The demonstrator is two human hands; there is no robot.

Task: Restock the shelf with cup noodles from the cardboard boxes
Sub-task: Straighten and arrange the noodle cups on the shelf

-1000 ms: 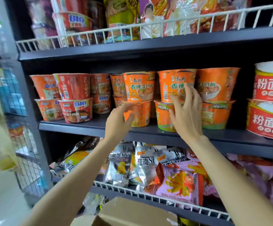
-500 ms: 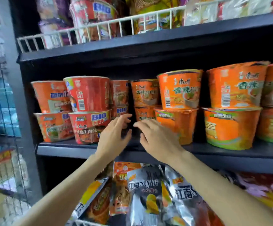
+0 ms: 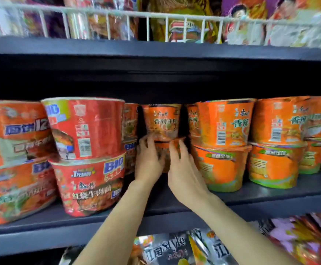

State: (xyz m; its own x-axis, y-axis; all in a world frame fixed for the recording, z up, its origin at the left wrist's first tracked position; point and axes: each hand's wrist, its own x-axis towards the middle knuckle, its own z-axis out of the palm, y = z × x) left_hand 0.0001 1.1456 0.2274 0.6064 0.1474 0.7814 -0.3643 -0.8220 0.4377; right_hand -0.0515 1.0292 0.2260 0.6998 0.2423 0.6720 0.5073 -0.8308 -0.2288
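Observation:
On the dark middle shelf (image 3: 175, 199) stand two-high stacks of cup noodles. Far back in a gap between the stacks sits an orange stack: an upper orange cup (image 3: 162, 121) on a lower orange cup (image 3: 165, 150). My left hand (image 3: 148, 159) and my right hand (image 3: 182, 169) reach into the gap and grip the lower cup from its left and right sides. Red BIG cups (image 3: 87, 159) stand to the left, orange cups (image 3: 224, 146) to the right. No cardboard box is in view.
A white wire rail (image 3: 156, 18) fronts the shelf above, filled with snack bags. Silver and pink snack bags (image 3: 167, 247) lie on the shelf below. More orange cups (image 3: 282, 142) fill the right of the middle shelf.
The view has closed in on the shelf. Both hands have moved deeper into the gap and taken hold of the lower orange cup at the back.

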